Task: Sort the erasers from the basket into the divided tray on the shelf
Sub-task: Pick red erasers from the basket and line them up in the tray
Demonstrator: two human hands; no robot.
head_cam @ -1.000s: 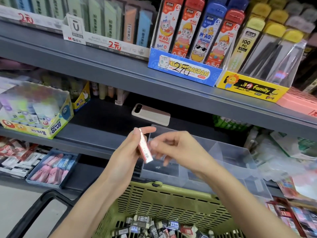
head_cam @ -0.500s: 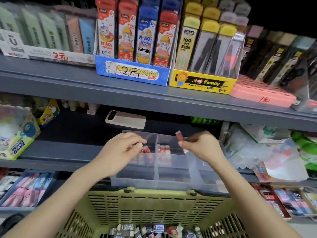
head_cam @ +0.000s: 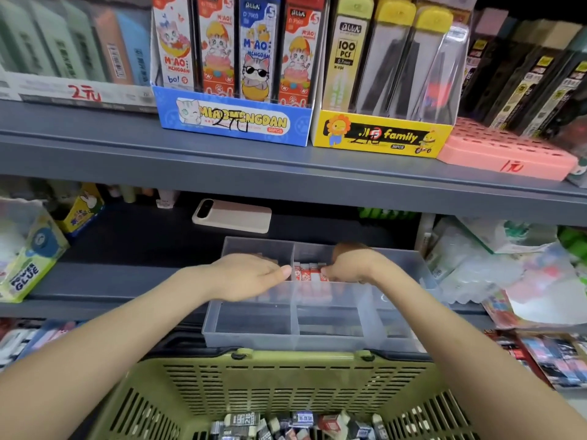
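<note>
Tray [head_cam: 286,341] on shelf [head_cam: 111,281], both hands reaching in.
Red erasers [head_cam: 306,273] stand in a row in the back middle compartment, between the hands; right hand [head_cam: 352,265] touches them, grip unclear; left hand [head_cam: 247,276] flat, fingers straight. More lie in basket [head_cam: 286,376] below.

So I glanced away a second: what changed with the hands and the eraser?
The right hand took the eraser from the left hand and lowered it to the eraser row in the tray; release is hidden. Basket and phone stayed.

Bright, even overhead shop light; dim shelf recess; wide-angle bowing and soft blur toward edges.
</note>
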